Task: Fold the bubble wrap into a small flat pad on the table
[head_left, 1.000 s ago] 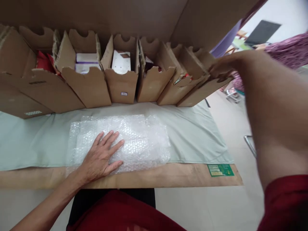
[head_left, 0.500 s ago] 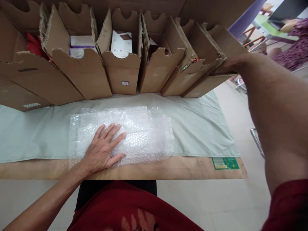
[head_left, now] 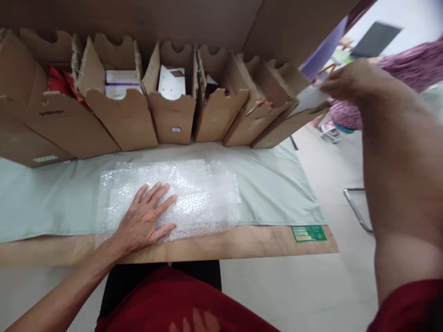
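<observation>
My left hand [head_left: 147, 219] lies flat with spread fingers on a stack of clear bubble wrap sheets [head_left: 204, 207]. The wrap rests on a pale green cloth [head_left: 273, 193] and overlaps the wooden front edge of the table. Over at the right, my right hand [head_left: 344, 83] is at the top of the rightmost cardboard box [head_left: 284, 131], its fingers closed on a whitish translucent sheet [head_left: 309, 97] that sticks out of the box. Motion blur hides what kind of sheet it is.
Open cardboard boxes stand in a row at the back; one holds white packs [head_left: 121, 83], another a white card [head_left: 172, 83], another red packets [head_left: 60, 80]. A green sticker [head_left: 309, 233] marks the table's right corner. Beyond are a metal chair frame [head_left: 358, 212] and a person's purple patterned clothing [head_left: 411, 67].
My right hand has risen from inside the rightmost box, drawing up the whitish sheet. My left hand stays flat on the bubble wrap. The view has shifted slightly.
</observation>
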Demonstrator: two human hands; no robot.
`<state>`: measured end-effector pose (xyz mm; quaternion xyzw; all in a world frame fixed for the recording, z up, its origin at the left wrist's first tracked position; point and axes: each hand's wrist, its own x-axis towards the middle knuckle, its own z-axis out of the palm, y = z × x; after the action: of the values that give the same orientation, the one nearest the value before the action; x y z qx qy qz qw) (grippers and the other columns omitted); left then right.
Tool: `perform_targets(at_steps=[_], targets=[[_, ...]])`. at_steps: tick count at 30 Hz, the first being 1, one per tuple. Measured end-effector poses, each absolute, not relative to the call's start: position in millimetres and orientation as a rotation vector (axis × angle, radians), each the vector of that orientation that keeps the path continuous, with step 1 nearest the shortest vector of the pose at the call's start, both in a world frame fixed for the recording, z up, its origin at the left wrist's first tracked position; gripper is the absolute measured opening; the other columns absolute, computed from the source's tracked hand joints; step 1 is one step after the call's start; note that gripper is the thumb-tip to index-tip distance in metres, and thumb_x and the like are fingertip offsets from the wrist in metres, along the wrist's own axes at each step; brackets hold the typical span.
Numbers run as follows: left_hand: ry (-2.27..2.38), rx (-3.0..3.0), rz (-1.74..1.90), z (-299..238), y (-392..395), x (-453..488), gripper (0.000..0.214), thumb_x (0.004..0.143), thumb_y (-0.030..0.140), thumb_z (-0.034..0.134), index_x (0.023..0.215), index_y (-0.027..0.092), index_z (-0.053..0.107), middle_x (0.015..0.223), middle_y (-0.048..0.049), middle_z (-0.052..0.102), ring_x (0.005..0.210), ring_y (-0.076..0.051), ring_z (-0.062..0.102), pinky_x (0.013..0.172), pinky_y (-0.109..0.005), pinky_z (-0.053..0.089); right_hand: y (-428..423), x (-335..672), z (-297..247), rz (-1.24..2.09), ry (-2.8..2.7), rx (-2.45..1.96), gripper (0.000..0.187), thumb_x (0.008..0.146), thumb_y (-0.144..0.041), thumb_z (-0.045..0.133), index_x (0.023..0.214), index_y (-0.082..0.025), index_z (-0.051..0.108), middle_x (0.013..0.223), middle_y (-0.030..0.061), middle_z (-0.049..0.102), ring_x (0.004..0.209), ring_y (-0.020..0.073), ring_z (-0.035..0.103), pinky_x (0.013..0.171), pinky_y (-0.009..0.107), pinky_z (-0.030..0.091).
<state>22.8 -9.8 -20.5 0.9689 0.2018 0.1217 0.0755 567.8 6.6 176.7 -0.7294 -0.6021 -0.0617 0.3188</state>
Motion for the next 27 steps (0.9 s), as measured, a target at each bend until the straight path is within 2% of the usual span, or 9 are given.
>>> perform_targets(at_steps=[3,6,8,12,14,16,19,23,27], targets=[[0.56,2.944,0.439,-28.6,-8.8,20.1,0.062,0.095,0.053,0.058,0.148,0.022,0.054,0.161,-0.0169,0.045,0.151,-0.037,0.038,0.125,-0.058,0.023,-32.5,545.9,231.2,-0.332,-1.277,-2.106,0.053,0.087,-0.032,0.054,0.044,-0.001,0.053,0.081,0.0117,0.075,0.089,0.0206,0.072,0.054,0.029,0.035],[0.522,2.947,0.519,-38.8,-5.6,20.8,0.062,0.093,0.052,0.061,0.148,0.024,0.053,0.161,-0.0152,0.045,0.151,-0.037,0.038,0.125,-0.056,0.022,-76.4,489.0,249.3,-0.328,-1.082,-2.02,0.052,0.096,-0.034,0.046,0.061,0.0,0.062,0.081,0.0082,0.073,0.08,0.0139,0.068,0.059,0.035,0.037],[0.521,2.907,0.6,-36.0,-7.2,22.5,0.062,0.093,0.05,0.062,0.149,0.025,0.053,0.163,-0.0139,0.044,0.154,-0.037,0.033,0.127,-0.055,0.02,-99.1,440.6,233.3,-0.35,-1.28,-1.876,0.035,0.098,-0.024,0.052,0.072,-0.006,0.065,0.076,0.0027,0.072,0.075,0.0088,0.065,0.063,0.031,0.041],[0.729,2.547,0.798,4.0,-33.2,23.1,0.061,0.096,0.045,0.061,0.154,0.033,0.047,0.169,-0.0074,0.034,0.159,-0.038,0.018,0.128,-0.058,0.014,-127.1,349.8,168.2,-0.529,-1.593,-1.523,0.014,0.098,-0.016,0.057,0.086,-0.017,0.064,0.086,0.0022,0.071,0.085,0.0151,0.067,0.078,0.033,0.051],[0.829,2.132,0.759,28.8,-52.8,25.1,0.063,0.096,0.05,0.06,0.154,0.033,0.046,0.167,-0.0084,0.038,0.157,-0.039,0.026,0.126,-0.06,0.022,-134.0,314.9,137.4,-0.558,-1.632,-1.392,0.012,0.099,-0.015,0.057,0.09,-0.021,0.062,0.093,0.0031,0.073,0.092,0.018,0.07,0.087,0.038,0.051],[0.829,1.587,0.634,45.0,-70.9,29.6,0.072,0.093,0.06,0.059,0.155,0.027,0.044,0.159,-0.0157,0.047,0.147,-0.042,0.042,0.118,-0.062,0.037,-136.7,287.5,113.9,-0.531,-1.627,-1.309,0.012,0.098,-0.014,0.056,0.093,-0.023,0.062,0.097,0.0033,0.073,0.094,0.0195,0.071,0.09,0.04,0.051],[0.807,1.006,0.579,48.0,-89.7,37.0,0.089,0.084,0.062,0.072,0.157,0.023,0.039,0.153,-0.0204,0.052,0.14,-0.041,0.052,0.112,-0.058,0.045,-137.8,256.0,91.7,-0.336,-1.494,-1.265,0.014,0.1,-0.016,0.054,0.095,-0.024,0.064,0.096,0.0034,0.072,0.093,0.0203,0.069,0.087,0.04,0.052],[0.837,0.929,0.692,34.1,-96.9,37.0,0.105,0.072,0.052,0.087,0.159,0.027,0.033,0.156,-0.0155,0.049,0.149,-0.035,0.042,0.122,-0.049,0.034,-144.2,226.0,73.9,0.172,-1.077,-1.25,0.014,0.1,-0.028,0.057,0.09,-0.025,0.067,0.093,0.0018,0.069,0.088,0.0184,0.067,0.082,0.036,0.056],[0.75,1.07,0.741,29.4,-93.1,29.6,0.093,0.071,0.046,0.089,0.151,0.027,0.047,0.15,-0.0129,0.056,0.145,-0.033,0.045,0.119,-0.047,0.036,-149.2,210.3,58.3,0.685,-0.623,-1.209,0.015,0.089,-0.04,0.07,0.09,-0.025,0.071,0.086,-0.0003,0.072,0.076,0.0155,0.067,0.072,0.029,0.056]])
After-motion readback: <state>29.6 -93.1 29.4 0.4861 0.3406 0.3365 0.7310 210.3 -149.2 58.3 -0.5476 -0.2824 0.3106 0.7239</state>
